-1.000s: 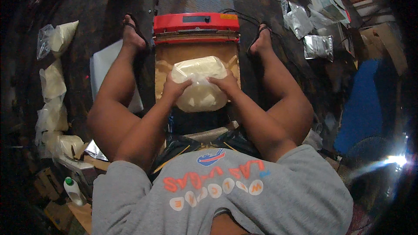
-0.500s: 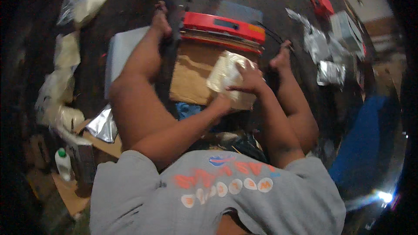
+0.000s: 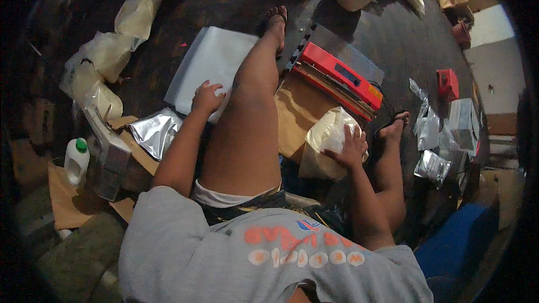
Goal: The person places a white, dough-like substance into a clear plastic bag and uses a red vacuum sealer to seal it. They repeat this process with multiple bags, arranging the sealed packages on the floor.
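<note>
I sit on a dark floor with my legs apart. My right hand (image 3: pixel 351 147) rests on a clear bag of pale powder (image 3: pixel 327 145) that stands on brown cardboard (image 3: pixel 297 115) between my legs. Behind the cardboard lies a red heat sealer (image 3: pixel 338 80). My left hand (image 3: pixel 206 98) reaches out past my left leg, its fingers on the near corner of a stack of clear plastic bags (image 3: pixel 209 66) lying flat on the floor.
Several filled powder bags (image 3: pixel 106 56) line the floor at the left and top. A silver foil pouch (image 3: pixel 155 131), a box and a white bottle with a green cap (image 3: pixel 77 160) sit near left. More foil pouches (image 3: pixel 432 165) and a red box (image 3: pixel 448 83) lie right.
My left hand let go of the powder bag and swung out left to the stack of plastic bags. My head turned left, and my right hand stays on the powder bag.
</note>
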Demonstrator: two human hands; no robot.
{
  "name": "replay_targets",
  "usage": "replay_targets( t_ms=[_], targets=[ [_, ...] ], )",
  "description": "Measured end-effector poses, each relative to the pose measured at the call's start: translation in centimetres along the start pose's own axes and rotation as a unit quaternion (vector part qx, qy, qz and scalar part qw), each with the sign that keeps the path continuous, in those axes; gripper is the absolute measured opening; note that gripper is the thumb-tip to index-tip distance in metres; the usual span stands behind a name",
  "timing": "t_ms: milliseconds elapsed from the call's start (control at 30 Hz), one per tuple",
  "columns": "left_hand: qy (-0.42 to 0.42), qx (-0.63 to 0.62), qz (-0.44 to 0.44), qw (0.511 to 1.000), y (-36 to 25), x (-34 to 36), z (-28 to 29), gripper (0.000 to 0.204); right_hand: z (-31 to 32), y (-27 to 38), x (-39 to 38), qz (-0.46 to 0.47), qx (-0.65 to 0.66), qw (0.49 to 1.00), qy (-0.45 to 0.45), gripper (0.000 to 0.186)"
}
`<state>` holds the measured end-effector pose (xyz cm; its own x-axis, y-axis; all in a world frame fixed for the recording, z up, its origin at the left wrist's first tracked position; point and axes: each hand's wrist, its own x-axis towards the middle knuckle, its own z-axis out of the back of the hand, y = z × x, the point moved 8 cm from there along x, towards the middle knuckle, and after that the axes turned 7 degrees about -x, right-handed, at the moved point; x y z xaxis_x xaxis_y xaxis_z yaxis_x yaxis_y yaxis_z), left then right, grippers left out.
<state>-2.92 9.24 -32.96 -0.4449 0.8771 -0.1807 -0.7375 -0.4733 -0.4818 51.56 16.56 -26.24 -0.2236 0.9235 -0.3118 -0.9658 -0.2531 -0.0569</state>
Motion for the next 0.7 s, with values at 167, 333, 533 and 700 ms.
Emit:
replay_targets(
  t_ms=[167,333,533,700],
  targets=[
    [0.091,-0.020,0.091,0.992,10.6,1.2,-13.0,0.078,-1.6,0.0,-0.3,0.005,0.001,1.000,-0.004,0.138],
    [0.135,-0.003,0.072,0.988,6.2,-0.4,-13.5,0.077,-1.2,-0.9,-0.3,-0.018,-0.027,0.999,0.006,0.140],
    [-0.006,-0.077,0.076,0.994,6.7,2.4,-7.8,0.041,-1.0,-0.3,-0.5,-0.010,-0.026,1.000,0.001,0.137],
    [-0.045,-0.212,0.148,0.965,11.7,7.3,-1.9,0.036,-3.1,-1.8,1.1,0.012,-0.027,0.999,-0.019,0.140]
  ],
)
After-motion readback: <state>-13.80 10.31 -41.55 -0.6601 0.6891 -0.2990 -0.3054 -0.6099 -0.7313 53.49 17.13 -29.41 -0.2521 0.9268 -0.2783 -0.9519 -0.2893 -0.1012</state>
